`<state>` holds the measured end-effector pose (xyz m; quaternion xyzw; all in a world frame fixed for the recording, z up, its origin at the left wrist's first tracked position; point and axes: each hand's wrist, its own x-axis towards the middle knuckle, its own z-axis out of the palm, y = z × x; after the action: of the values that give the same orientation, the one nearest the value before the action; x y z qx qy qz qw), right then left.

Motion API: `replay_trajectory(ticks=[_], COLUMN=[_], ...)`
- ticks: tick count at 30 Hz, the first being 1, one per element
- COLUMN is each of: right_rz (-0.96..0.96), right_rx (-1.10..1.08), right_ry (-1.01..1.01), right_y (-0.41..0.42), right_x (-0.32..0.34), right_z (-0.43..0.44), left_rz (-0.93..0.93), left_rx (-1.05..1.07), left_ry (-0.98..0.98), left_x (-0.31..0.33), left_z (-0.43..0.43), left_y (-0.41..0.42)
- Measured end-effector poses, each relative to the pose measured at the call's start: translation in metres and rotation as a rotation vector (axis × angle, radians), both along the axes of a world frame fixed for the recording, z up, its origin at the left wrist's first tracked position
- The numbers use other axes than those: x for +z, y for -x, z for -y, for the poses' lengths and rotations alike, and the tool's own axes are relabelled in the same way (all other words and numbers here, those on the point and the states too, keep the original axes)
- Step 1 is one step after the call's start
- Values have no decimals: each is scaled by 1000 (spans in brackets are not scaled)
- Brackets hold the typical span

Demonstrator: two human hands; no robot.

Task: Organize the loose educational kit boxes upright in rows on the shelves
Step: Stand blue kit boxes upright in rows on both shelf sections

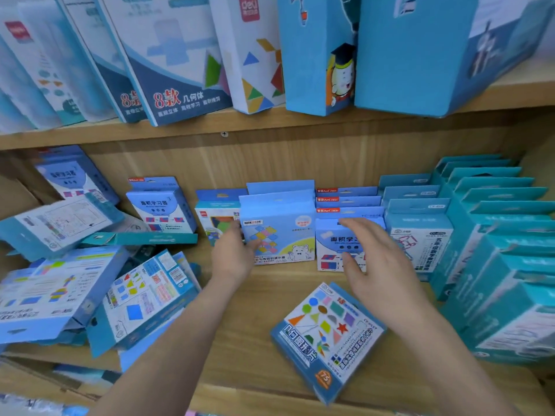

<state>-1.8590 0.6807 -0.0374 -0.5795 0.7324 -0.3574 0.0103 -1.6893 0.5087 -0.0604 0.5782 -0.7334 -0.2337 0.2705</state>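
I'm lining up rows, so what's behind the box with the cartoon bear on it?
Behind the bear box stands one more blue box; only its plain top edge shows. Its front, and anything further back, is covered.

Bear box (pixel 279 235) upright mid-shelf, facing out, touching row of red-labelled boxes (pixel 336 244) on right. Shapes box (pixel 327 337) flat, face up, skewed, near shelf (pixel 264 283) front edge. Left: blue boxes (pixel 90 283) heaped, tilted. Right: teal boxes (pixel 495 235) upright in rows.
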Motion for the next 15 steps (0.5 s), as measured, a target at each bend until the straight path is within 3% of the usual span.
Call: replay_trajectory(ticks=[6,15], right_rz=[-190,-422], right_rx=[-14,-142], right_ry=[-12,-190], right_y=[0,15], right_x=[10,1], right_z=[33,60], left_rz=[-124,41], left_rx=[-28,-63], left_ry=[14,151], left_x=[3,7], left_z=[2,12], left_y=[12,13])
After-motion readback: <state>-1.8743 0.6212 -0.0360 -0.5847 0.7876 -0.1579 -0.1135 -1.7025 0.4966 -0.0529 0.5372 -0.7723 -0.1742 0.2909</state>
